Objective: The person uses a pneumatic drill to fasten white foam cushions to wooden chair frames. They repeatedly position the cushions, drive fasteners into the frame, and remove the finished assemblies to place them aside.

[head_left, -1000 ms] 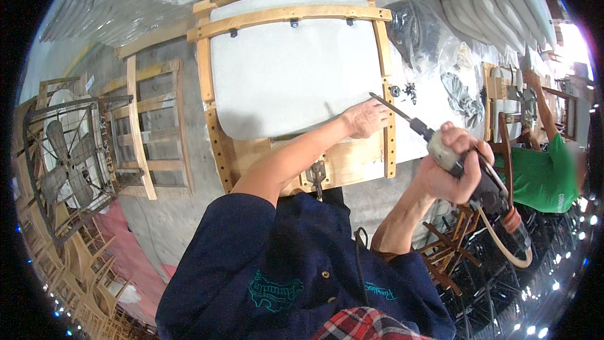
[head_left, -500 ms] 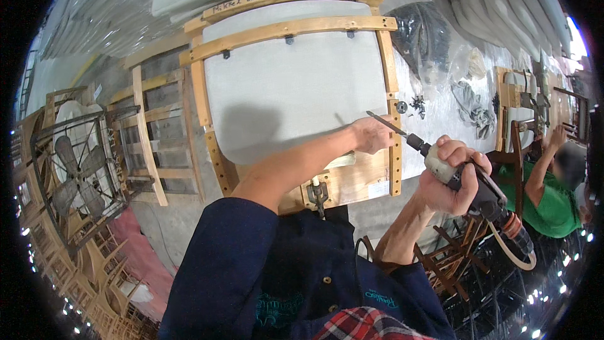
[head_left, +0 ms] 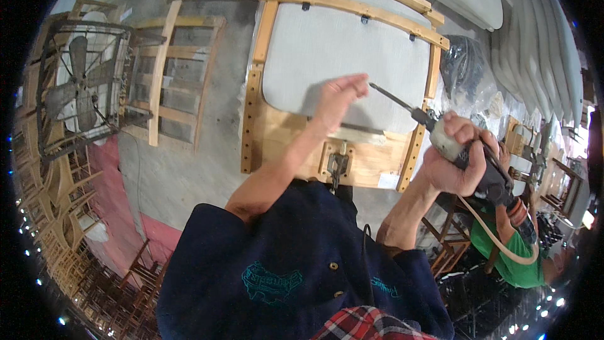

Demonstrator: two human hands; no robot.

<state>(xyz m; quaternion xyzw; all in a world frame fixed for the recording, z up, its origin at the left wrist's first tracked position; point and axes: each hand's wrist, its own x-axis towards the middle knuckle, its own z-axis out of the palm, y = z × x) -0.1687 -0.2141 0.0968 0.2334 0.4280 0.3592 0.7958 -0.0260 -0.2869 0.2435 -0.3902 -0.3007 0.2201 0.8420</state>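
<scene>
My right hand (head_left: 459, 164) is wrapped around a pistol-shaped power screwdriver (head_left: 494, 187) with a hose at its lower end. Its long bit (head_left: 393, 97) points up and left, the tip just short of my left fingertips. My left hand (head_left: 340, 101) hovers over a pale grey padded panel (head_left: 352, 53), thumb and fingers pinched together; whatever is between them is too small or blurred to make out. The panel lies in a wooden jig (head_left: 253, 119) with a crossbar over its far part. Small black brackets (head_left: 306, 6) show along that crossbar. A metal toggle clamp (head_left: 338, 164) sits at the near edge.
Slatted wooden frames (head_left: 160, 75) and a black caged fan (head_left: 78, 82) stand to the left. Pale padded panels (head_left: 535, 44) are stacked at the far right, near dark plastic wrap (head_left: 462, 66). A co-worker in a green top (head_left: 513, 258) is at the right.
My left hand has moved away from the jig's right rail to above the padded panel. The screwdriver stays in my right hand, its bit now near my left fingertips. The view has shifted.
</scene>
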